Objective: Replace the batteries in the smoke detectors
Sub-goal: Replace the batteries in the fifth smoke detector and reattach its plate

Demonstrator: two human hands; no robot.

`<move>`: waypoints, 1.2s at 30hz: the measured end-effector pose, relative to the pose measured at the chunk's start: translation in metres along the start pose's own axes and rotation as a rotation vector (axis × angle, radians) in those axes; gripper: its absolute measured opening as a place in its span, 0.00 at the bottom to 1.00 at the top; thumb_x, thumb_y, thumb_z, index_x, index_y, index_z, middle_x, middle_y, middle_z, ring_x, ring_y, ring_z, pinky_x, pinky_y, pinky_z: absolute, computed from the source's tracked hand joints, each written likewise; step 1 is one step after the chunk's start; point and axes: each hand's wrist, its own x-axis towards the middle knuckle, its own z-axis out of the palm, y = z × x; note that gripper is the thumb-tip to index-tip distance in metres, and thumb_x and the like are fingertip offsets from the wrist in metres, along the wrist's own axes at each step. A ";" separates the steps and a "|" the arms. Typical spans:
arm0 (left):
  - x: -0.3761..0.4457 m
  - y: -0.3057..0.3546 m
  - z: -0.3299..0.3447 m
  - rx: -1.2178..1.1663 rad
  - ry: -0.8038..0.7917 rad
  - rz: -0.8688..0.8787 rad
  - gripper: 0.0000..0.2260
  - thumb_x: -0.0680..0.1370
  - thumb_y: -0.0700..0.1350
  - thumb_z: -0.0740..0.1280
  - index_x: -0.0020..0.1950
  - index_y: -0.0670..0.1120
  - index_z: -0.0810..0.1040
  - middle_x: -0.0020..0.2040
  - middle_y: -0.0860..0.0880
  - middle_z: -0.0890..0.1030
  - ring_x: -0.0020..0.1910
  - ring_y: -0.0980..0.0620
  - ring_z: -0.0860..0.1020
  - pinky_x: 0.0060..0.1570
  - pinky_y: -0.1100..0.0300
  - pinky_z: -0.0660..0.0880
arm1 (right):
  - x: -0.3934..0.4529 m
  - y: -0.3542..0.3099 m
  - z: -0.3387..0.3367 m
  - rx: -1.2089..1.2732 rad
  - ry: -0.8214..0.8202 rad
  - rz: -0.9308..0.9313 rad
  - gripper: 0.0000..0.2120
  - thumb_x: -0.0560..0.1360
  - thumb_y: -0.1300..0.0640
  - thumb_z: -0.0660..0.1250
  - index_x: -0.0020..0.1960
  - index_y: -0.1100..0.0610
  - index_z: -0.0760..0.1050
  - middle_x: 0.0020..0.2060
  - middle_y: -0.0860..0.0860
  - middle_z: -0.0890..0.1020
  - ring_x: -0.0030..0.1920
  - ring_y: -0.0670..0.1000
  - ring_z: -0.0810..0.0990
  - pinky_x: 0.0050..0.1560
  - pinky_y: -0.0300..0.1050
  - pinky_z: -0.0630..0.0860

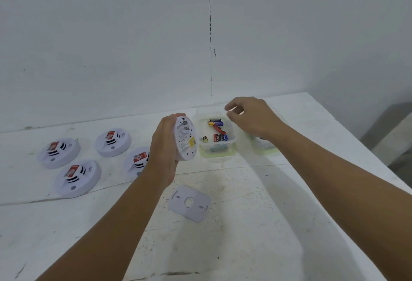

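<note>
Looking down from the head camera, the person is holding one smoke detector (186,139) in the left hand (163,146), fingers curled round its rim, lifted above the white table (256,225) and just left of the clear plastic container (231,144) of batteries (217,132). The detector is standing on edge, its round back face with labels and open battery bay turning toward the right and slightly toward the camera; being a disc, it has no real long axis, and its flat faces are running roughly upright. The right hand (252,117) is hovering over the container's far rim with fingers curled and thumb meeting forefinger; whether it is pinching anything I cannot tell, as nothing clear is showing between the tips.

The detached mounting plate (190,203) is lying flat on the table nearer the person. Four more detectors (59,152) are resting face up to the left, each with a red-and-white tag. A second container (264,146) is sitting mostly hidden behind the right forearm.

Judging risks: the batteries are lying mixed in several directions, so a cell could be seated with polarity reversed, or a spent one picked again. The one-handed edge grip could also slip while pressing a cell in.
</note>
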 end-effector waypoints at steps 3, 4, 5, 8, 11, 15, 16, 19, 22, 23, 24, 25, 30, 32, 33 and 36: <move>0.007 0.001 -0.008 -0.001 -0.032 -0.007 0.13 0.83 0.56 0.60 0.57 0.54 0.82 0.52 0.50 0.84 0.54 0.48 0.81 0.51 0.49 0.77 | 0.012 -0.003 0.017 -0.119 -0.106 -0.039 0.10 0.80 0.57 0.67 0.59 0.49 0.83 0.52 0.45 0.84 0.49 0.44 0.79 0.45 0.36 0.73; 0.009 0.001 -0.010 -0.005 -0.043 -0.015 0.13 0.84 0.55 0.60 0.58 0.53 0.82 0.53 0.50 0.84 0.54 0.48 0.81 0.52 0.49 0.77 | 0.016 -0.003 0.023 -0.172 -0.131 -0.046 0.10 0.80 0.57 0.68 0.58 0.48 0.84 0.52 0.45 0.84 0.53 0.46 0.80 0.50 0.40 0.75; 0.011 0.002 -0.011 -0.010 -0.053 -0.023 0.13 0.84 0.55 0.60 0.57 0.54 0.82 0.53 0.50 0.84 0.54 0.48 0.81 0.52 0.48 0.77 | 0.019 -0.003 0.027 -0.229 -0.150 -0.044 0.10 0.80 0.57 0.68 0.59 0.48 0.84 0.53 0.45 0.84 0.56 0.49 0.80 0.55 0.44 0.76; 0.019 0.004 -0.015 -0.018 -0.075 -0.041 0.13 0.83 0.55 0.61 0.55 0.54 0.83 0.52 0.49 0.84 0.54 0.47 0.81 0.53 0.46 0.77 | 0.030 -0.003 0.038 -0.436 -0.158 -0.030 0.11 0.81 0.52 0.67 0.62 0.44 0.82 0.59 0.47 0.81 0.64 0.54 0.76 0.63 0.51 0.73; 0.023 0.005 -0.016 -0.021 -0.084 -0.044 0.13 0.84 0.55 0.60 0.56 0.53 0.83 0.52 0.49 0.84 0.53 0.46 0.81 0.52 0.46 0.77 | 0.038 -0.002 0.044 -0.617 -0.139 -0.004 0.14 0.83 0.51 0.65 0.65 0.40 0.80 0.63 0.53 0.73 0.67 0.58 0.70 0.63 0.53 0.68; 0.030 0.005 -0.017 -0.024 -0.082 -0.057 0.13 0.84 0.55 0.60 0.55 0.54 0.83 0.52 0.49 0.84 0.53 0.47 0.81 0.52 0.47 0.78 | 0.048 -0.006 0.054 -0.722 -0.146 0.010 0.13 0.83 0.49 0.64 0.64 0.39 0.81 0.62 0.54 0.70 0.66 0.60 0.67 0.65 0.55 0.65; 0.031 0.004 -0.018 -0.024 -0.085 -0.062 0.13 0.84 0.55 0.60 0.55 0.54 0.83 0.52 0.49 0.84 0.53 0.47 0.81 0.53 0.47 0.77 | 0.050 -0.006 0.057 -0.742 -0.145 0.003 0.12 0.83 0.48 0.63 0.63 0.39 0.82 0.62 0.54 0.70 0.65 0.60 0.67 0.65 0.55 0.65; 0.036 0.005 -0.019 -0.019 -0.104 -0.069 0.13 0.84 0.55 0.60 0.54 0.54 0.83 0.52 0.49 0.85 0.54 0.47 0.81 0.54 0.47 0.77 | 0.054 -0.007 0.060 -0.739 -0.173 -0.030 0.10 0.82 0.47 0.65 0.58 0.39 0.83 0.56 0.52 0.70 0.63 0.59 0.68 0.64 0.55 0.64; 0.041 0.006 -0.020 -0.012 -0.113 -0.065 0.13 0.84 0.55 0.60 0.53 0.54 0.84 0.51 0.50 0.85 0.53 0.47 0.82 0.54 0.46 0.77 | 0.058 -0.008 0.059 -0.740 -0.231 -0.064 0.06 0.79 0.43 0.68 0.54 0.40 0.82 0.51 0.49 0.69 0.62 0.57 0.71 0.60 0.54 0.62; 0.043 0.005 -0.020 -0.004 -0.114 -0.062 0.13 0.84 0.55 0.60 0.54 0.55 0.84 0.52 0.49 0.85 0.54 0.46 0.81 0.54 0.46 0.77 | 0.060 -0.008 0.059 -0.749 -0.229 -0.076 0.06 0.79 0.42 0.69 0.54 0.39 0.82 0.50 0.48 0.69 0.62 0.56 0.71 0.60 0.54 0.62; 0.044 0.005 -0.019 0.000 -0.116 -0.062 0.13 0.84 0.56 0.60 0.54 0.55 0.84 0.53 0.49 0.84 0.54 0.46 0.81 0.55 0.45 0.77 | 0.061 -0.007 0.059 -0.754 -0.213 -0.086 0.07 0.80 0.42 0.68 0.55 0.39 0.82 0.50 0.48 0.69 0.62 0.56 0.71 0.61 0.55 0.61; 0.044 0.005 -0.017 0.002 -0.116 -0.061 0.13 0.84 0.56 0.60 0.54 0.55 0.84 0.53 0.49 0.84 0.55 0.46 0.81 0.55 0.45 0.77 | 0.063 -0.006 0.060 -0.759 -0.188 -0.094 0.08 0.81 0.42 0.66 0.57 0.39 0.82 0.50 0.48 0.69 0.62 0.56 0.71 0.62 0.55 0.62; 0.049 0.003 -0.012 0.006 -0.123 -0.054 0.13 0.83 0.55 0.61 0.54 0.55 0.84 0.53 0.48 0.84 0.54 0.46 0.81 0.54 0.44 0.78 | 0.069 -0.003 0.070 -0.861 -0.160 -0.096 0.12 0.83 0.43 0.62 0.59 0.41 0.83 0.54 0.50 0.73 0.62 0.57 0.71 0.64 0.57 0.62; 0.050 0.001 -0.012 0.012 -0.130 -0.053 0.13 0.83 0.56 0.61 0.55 0.55 0.84 0.54 0.48 0.84 0.54 0.46 0.82 0.53 0.45 0.78 | 0.070 -0.001 0.074 -0.865 -0.119 -0.112 0.11 0.84 0.45 0.62 0.59 0.43 0.82 0.57 0.51 0.75 0.62 0.57 0.72 0.64 0.56 0.62; 0.050 0.000 -0.012 0.014 -0.129 -0.054 0.13 0.83 0.56 0.61 0.55 0.55 0.84 0.54 0.48 0.84 0.54 0.46 0.82 0.53 0.45 0.78 | 0.071 -0.001 0.075 -0.849 -0.088 -0.117 0.10 0.84 0.45 0.63 0.59 0.44 0.82 0.57 0.50 0.76 0.62 0.57 0.72 0.64 0.56 0.62; 0.051 0.000 -0.013 0.009 -0.125 -0.060 0.14 0.84 0.55 0.60 0.56 0.54 0.84 0.54 0.47 0.85 0.54 0.46 0.82 0.53 0.45 0.78 | 0.073 0.000 0.073 -0.844 -0.051 -0.105 0.10 0.82 0.45 0.64 0.59 0.45 0.81 0.57 0.50 0.76 0.62 0.56 0.73 0.65 0.56 0.61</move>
